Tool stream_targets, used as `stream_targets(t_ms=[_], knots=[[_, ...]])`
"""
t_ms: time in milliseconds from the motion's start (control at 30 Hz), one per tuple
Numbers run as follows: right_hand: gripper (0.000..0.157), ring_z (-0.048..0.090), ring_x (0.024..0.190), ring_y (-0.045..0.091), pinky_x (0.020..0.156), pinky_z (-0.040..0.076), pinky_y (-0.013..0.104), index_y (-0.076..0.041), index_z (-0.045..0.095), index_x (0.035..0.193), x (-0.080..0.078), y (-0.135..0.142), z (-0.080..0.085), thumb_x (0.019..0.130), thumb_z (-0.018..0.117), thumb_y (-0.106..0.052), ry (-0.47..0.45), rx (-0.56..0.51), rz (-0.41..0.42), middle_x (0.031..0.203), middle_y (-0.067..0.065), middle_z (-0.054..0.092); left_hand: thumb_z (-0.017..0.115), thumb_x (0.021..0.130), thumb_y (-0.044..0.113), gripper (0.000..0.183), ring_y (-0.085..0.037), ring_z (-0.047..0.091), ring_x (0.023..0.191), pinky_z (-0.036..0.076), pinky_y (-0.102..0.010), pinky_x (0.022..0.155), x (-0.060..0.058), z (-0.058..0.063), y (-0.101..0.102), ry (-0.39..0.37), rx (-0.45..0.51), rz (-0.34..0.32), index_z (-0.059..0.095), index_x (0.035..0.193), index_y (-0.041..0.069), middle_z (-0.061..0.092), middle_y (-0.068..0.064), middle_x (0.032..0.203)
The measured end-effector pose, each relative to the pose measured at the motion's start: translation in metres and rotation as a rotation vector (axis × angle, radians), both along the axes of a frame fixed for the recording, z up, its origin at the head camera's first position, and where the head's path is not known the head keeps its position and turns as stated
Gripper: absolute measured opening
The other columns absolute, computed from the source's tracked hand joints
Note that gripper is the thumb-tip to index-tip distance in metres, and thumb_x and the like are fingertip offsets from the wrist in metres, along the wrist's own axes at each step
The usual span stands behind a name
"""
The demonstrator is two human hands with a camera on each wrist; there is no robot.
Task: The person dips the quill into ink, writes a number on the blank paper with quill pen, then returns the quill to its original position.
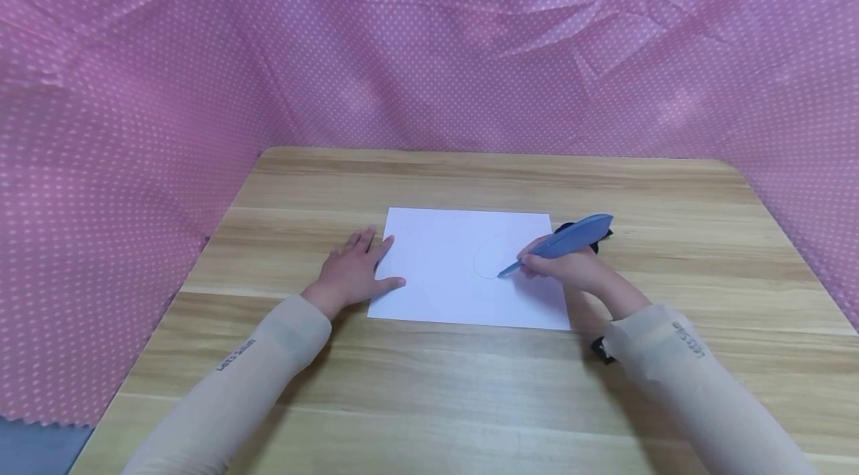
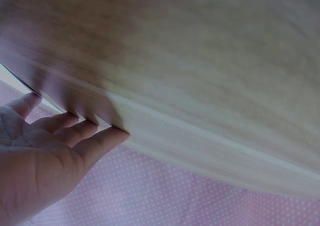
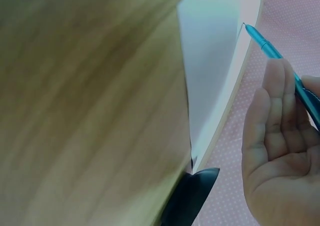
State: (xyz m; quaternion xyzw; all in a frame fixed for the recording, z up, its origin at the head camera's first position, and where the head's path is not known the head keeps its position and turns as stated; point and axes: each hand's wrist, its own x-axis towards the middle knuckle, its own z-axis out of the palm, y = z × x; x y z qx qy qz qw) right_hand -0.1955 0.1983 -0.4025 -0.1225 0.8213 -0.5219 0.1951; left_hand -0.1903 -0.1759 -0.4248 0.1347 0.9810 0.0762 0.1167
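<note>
A white sheet of paper lies on the wooden table. My right hand pinches a blue feather-shaped pen between thumb and fingers. The pen's tip meets the sheet at the lower end of a faint curved line, right of the sheet's middle. In the right wrist view, the pen's slim blue barrel slants up to the paper. My left hand rests with spread, fairly straight fingers at the sheet's left edge. Its thumb lies over the paper, and its other fingertips touch down at or beside the edge.
The wooden table extends around the sheet on all sides. Pink cloth with white dots hangs behind the table and along both sides. A black object shows beneath the right wrist, and more black shows behind the pen's feather.
</note>
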Motion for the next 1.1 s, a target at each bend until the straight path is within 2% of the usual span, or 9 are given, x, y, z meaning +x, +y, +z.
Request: stream_targets(t_ms=[300,667,1100], knots=[[0.027,0.067,0.090,0.024,0.082,0.053,0.037,0.006,0.065,0.108,-0.0035,0.0060,-0.0010,0.094,0.062,-0.017,0.056,-0.018,-0.007,0.097,0.018,0.070,0.046,0.085,0.071,0.087,-0.037,0.005,0.143,0.016,-0.065,0.105,-0.0001,-0.0010,-0.0007,0.006,-0.006,-0.006,0.020,0.153,0.024,0.006,-0.014,0.158],[0.027,0.067,0.089,0.022,0.079,0.052,0.031,0.004,0.066,0.108,-0.0062,0.0063,-0.0039,0.095,0.061,-0.018,0.120,0.021,-0.041,0.095,0.013,0.071,0.045,0.085,0.071,0.087,-0.037,0.005,0.143,0.017,-0.065,0.105,-0.0003,-0.0008,-0.0008,0.004,-0.003,-0.009,0.020,0.153,0.025,0.006,-0.014,0.158],[0.029,0.064,0.098,0.022,0.090,0.046,0.040,-0.003,0.065,0.114,-0.0090,0.0023,-0.0014,0.097,0.057,-0.026,0.071,0.078,-0.082,0.103,0.011,0.070,0.046,0.085,0.071,0.086,-0.037,0.006,0.143,0.016,-0.065,0.105,0.0009,0.0016,0.0000,0.005,-0.001,-0.008,0.021,0.153,0.024,0.007,-0.014,0.158]])
